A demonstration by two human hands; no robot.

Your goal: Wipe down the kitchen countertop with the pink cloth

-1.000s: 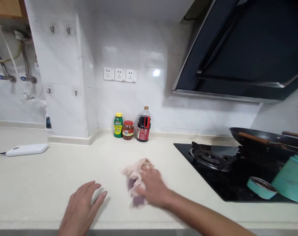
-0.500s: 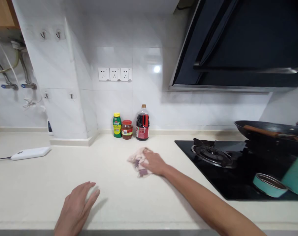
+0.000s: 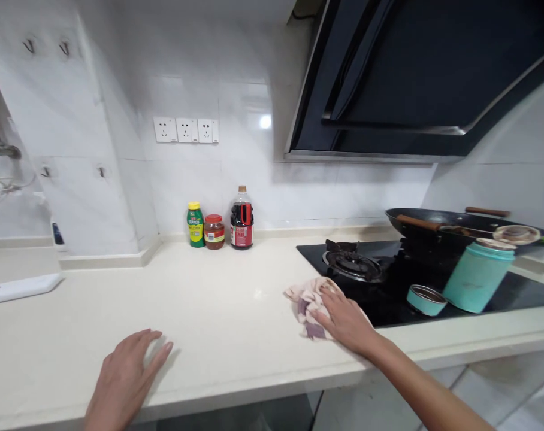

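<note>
Under my right hand [image 3: 346, 320] lies a crumpled pale cloth [image 3: 308, 305] with purple patches. The hand presses on it with its fingers bent into the folds, at the left edge of the black gas hob [image 3: 391, 299]. Part of the cloth is hidden beneath the palm. My left hand [image 3: 123, 374] hovers at the front left of the white counter [image 3: 200, 317], holding nothing, its thumb apart from the fingers.
Along the wall stand a green bottle [image 3: 195, 226], a red-lidded jar [image 3: 214, 233] and a dark sauce bottle [image 3: 242, 221]. A wok [image 3: 456, 224], a turquoise canister [image 3: 478, 278] and a small turquoise container [image 3: 426, 300] are on the hob. A white device [image 3: 23, 288] lies at left.
My right hand has moved the cloth rightward, from mid-counter to the hob's edge. The camera has turned right, bringing more of the hob into view. My left hand keeps its pose.
</note>
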